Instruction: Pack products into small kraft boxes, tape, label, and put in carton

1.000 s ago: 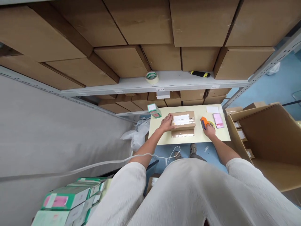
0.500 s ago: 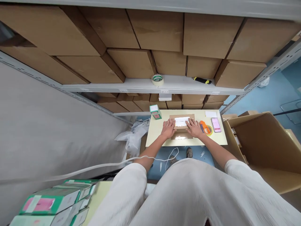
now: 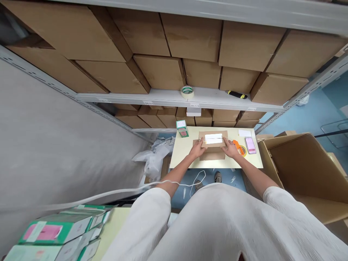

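A small brown cardboard box [image 3: 214, 145] with a white label [image 3: 213, 139] on its top is held between both hands over the cream table [image 3: 185, 156]. My left hand [image 3: 197, 148] grips its left end, thumb on the upper face. At the opposite end, my right hand [image 3: 231, 148] holds it the same way. The undersides of the fingers are hidden. Brown cardboard [image 3: 212, 156] lies on the table just nearer to me than the box. An orange tape dispenser [image 3: 238, 146] with a roll of tape is beside my right hand.
A green carton [image 3: 182, 129] stands at the table's back left; a phone [image 3: 250, 145] lies at the right. Shelves of brown boxes [image 3: 201, 40] rise behind, with a tape roll [image 3: 187, 92] and a cutter [image 3: 236, 94]. A large open carton [image 3: 312, 166] stands at right.
My hands lay flat across the box and its label before; now they grip its two ends. The box appears slightly raised and tilted. The view has shifted a little.
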Motion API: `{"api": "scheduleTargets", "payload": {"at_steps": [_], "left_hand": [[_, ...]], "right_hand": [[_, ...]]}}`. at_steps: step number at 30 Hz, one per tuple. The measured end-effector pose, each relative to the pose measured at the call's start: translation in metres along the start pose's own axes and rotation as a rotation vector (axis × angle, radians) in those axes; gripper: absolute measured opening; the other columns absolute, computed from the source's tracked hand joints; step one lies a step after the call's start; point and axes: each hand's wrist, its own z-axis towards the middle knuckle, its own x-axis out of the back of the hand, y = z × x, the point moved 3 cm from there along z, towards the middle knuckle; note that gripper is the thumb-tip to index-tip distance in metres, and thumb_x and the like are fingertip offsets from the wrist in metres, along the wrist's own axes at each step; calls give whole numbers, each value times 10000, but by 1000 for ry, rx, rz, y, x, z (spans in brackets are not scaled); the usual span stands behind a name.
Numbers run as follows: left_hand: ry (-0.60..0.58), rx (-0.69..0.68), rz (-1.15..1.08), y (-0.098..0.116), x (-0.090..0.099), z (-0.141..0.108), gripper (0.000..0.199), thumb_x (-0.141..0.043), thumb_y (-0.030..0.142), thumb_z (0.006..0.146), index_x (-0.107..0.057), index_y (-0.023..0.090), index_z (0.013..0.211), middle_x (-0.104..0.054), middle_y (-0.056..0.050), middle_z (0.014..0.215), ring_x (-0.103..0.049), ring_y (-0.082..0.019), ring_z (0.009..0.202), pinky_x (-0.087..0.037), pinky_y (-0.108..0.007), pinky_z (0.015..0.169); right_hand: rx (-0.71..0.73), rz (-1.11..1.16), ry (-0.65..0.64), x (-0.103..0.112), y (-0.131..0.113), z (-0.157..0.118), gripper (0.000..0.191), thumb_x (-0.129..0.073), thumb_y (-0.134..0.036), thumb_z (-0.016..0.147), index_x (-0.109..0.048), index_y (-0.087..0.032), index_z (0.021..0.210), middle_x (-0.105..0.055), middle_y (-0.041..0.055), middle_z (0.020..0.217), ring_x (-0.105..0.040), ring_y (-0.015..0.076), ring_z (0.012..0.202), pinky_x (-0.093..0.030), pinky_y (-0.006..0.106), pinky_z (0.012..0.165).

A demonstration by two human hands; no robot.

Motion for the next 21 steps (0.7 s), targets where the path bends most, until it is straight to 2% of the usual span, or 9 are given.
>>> {"api": "scheduleTargets", "payload": {"at_steps": [3, 7, 10, 13, 15, 17, 19, 21], "left_hand": [[121, -29, -92, 6, 12, -2, 805, -490, 501, 1077, -175, 230, 1767, -462, -198, 1672, -502, -395, 1513, -449, -500, 1202], [228, -49, -184, 12, 26, -3, 970, -606, 400, 1015, -23, 249, 1776, -450, -188, 1664, -547, -376, 1451, -488, -482, 1171], [241, -31, -187, 12, 28, -2, 1086, -679, 309, 936, 15, 263, 1771, -451, -195, 1628, -597, -379, 1378, -534, -494, 1121], [210, 9, -163, 6, 20, -3, 1082, -702, 295, 901, -52, 261, 1765, -469, -193, 1593, -613, -385, 1363, -546, -495, 1106], [169, 49, -147, 1, 11, -7, 1055, -724, 349, 897, -116, 248, 1754, -485, -197, 1593, -612, -390, 1376, -533, -491, 1121], [119, 101, -145, -5, 0, -11, 1008, -716, 463, 921, -170, 239, 1739, -509, -204, 1603, -621, -392, 1378, -522, -484, 1126], [50, 164, -151, -11, -10, -13, 924, -632, 587, 972, -223, 226, 1718, -572, -212, 1569, -642, -394, 1362, -520, -489, 1115], [-4, 221, -151, -16, -17, -12, 862, -536, 637, 1012, -268, 191, 1699, -614, -232, 1533, -642, -406, 1370, -510, -512, 1117]], "right_hand": [[-53, 154, 144, 10, 1, 1, 775, -379, -589, 1082, -241, -203, 1739, -600, 200, 1502, -616, 380, 1311, -509, 514, 1096], [-97, 283, 245, 20, 7, 4, 887, -458, -577, 1034, -118, -181, 1751, -632, 189, 1409, -681, 344, 1138, -578, 482, 962], [-55, 299, 268, 19, 10, 4, 899, -571, -524, 960, -218, -194, 1718, -621, 183, 1398, -670, 331, 1146, -582, 477, 962], [-66, 326, 246, 10, 15, 1, 789, -618, -526, 920, -396, -205, 1606, -609, 181, 1410, -660, 324, 1175, -575, 486, 998], [-121, 375, 191, 2, 19, -4, 718, -605, -587, 931, -468, -206, 1523, -626, 174, 1397, -674, 315, 1163, -571, 478, 1010], [-198, 420, 116, -6, 25, -10, 694, -531, -664, 971, -504, -193, 1480, -664, 178, 1349, -695, 319, 1141, -560, 479, 1029], [-263, 437, 60, -12, 30, -14, 719, -426, -701, 1013, -507, -174, 1496, -693, 193, 1308, -703, 341, 1154, -536, 499, 1066], [-308, 435, 29, -13, 33, -15, 751, -370, -696, 1032, -493, -153, 1536, -700, 214, 1316, -689, 369, 1213, -507, 523, 1111]]}}
